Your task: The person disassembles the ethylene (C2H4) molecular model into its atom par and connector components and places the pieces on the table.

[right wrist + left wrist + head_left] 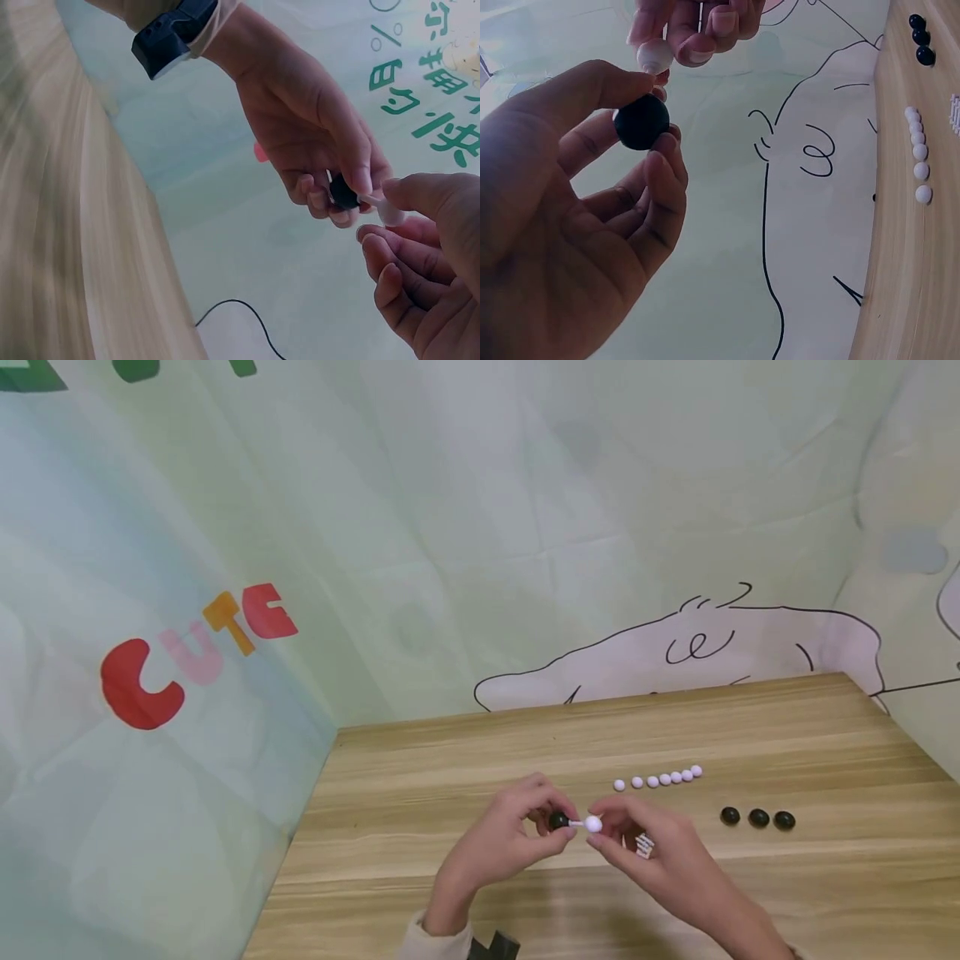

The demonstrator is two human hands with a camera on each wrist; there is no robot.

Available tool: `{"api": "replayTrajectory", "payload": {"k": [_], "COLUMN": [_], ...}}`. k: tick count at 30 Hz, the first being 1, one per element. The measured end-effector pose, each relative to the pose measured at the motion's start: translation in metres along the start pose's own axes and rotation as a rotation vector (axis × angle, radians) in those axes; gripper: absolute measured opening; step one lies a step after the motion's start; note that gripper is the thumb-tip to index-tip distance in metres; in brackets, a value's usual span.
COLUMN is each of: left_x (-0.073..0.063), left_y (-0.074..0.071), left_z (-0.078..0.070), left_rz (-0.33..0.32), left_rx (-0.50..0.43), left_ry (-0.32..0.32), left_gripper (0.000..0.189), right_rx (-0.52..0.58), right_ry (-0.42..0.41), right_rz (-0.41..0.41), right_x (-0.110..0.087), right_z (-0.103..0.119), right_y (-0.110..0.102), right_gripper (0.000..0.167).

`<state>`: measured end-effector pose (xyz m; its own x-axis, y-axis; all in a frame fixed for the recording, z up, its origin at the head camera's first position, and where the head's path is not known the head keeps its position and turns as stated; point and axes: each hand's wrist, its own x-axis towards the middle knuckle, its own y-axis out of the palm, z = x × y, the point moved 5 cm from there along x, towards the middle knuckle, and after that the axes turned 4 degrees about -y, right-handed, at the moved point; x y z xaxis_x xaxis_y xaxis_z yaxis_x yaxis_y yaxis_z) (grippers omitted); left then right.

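A black ball is pinched between the thumb and fingers of my left hand, raised over the table. My right hand pinches a white ball by its side. A short white stick spans the gap between the two balls, joining them. In the left wrist view the black ball sits at the left thumb tip, with the white ball just beyond it. The right wrist view shows the stick running from the black ball to the white one.
Several white balls lie in a row on the wooden table beyond my hands. Three black balls rest to the right. A bundle of white sticks lies behind my right hand. A printed cloth hangs around the table.
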<state>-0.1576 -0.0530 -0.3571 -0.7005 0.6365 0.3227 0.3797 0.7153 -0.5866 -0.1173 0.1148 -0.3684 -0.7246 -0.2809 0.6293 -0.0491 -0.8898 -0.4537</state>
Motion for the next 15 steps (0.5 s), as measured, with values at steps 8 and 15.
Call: {"api": "replayTrajectory", "payload": {"k": [8, 15], "left_x": [0.0018, 0.0035], "left_y": [0.0052, 0.0043], "left_z": [-0.0045, -0.0087], "left_rz": [0.043, 0.050], "left_rx": [0.090, 0.135], "left_ry": [-0.018, 0.019], "left_gripper": [0.008, 0.010], "right_rx": [-0.030, -0.057], "right_ry": [0.025, -0.074], "right_rz": [-0.011, -0.053], "right_x": [-0.0022, -0.0013], "right_z": [0.0002, 0.0043], "right_y": [0.0061, 0.0026], "right_gripper": [0.019, 0.027]}}
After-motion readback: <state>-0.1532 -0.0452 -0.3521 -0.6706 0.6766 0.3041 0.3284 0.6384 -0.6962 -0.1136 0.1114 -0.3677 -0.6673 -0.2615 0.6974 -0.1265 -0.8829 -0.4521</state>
